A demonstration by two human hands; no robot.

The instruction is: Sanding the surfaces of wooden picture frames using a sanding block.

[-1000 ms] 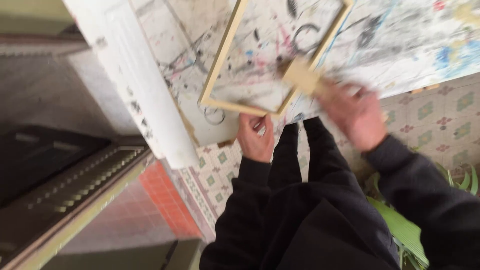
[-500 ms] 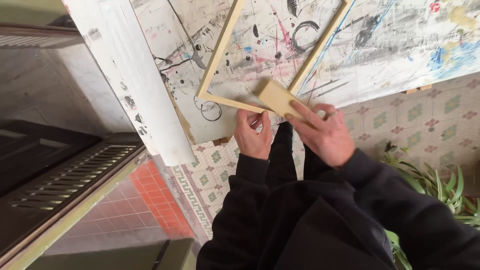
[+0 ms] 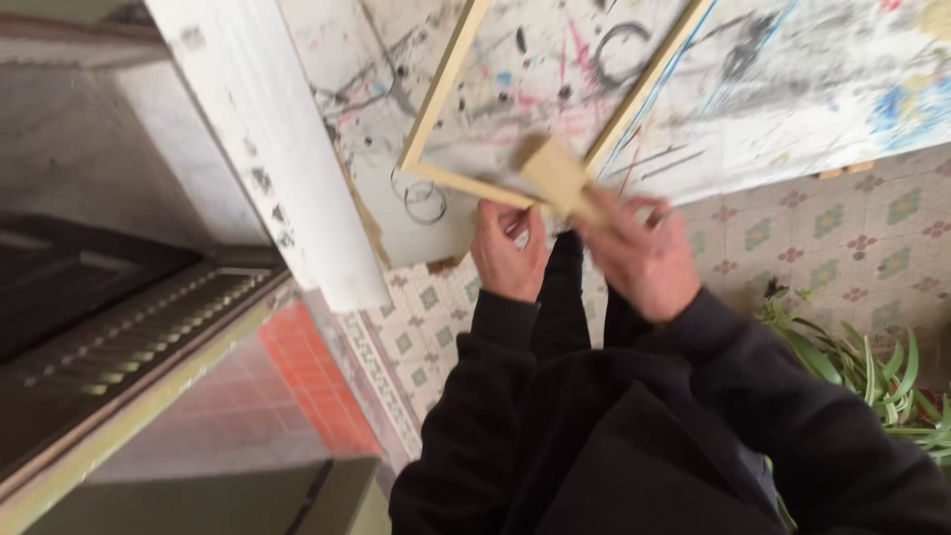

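Note:
A pale wooden frame lies on a paint-splattered white board. My left hand is at the frame's near bar, fingers curled at its edge. My right hand grips a small pale wooden block, blurred by motion, over the frame's near right corner. Both arms are in dark sleeves.
A thick white board edge runs along the left of the work surface. Below is a patterned tile floor and a red tiled strip. A green plant stands at the right. Dark shutters lie at the left.
My right hand has swung the block leftward from the frame's right side onto its near corner. The left hand stays at the near bar. The view shifted slightly.

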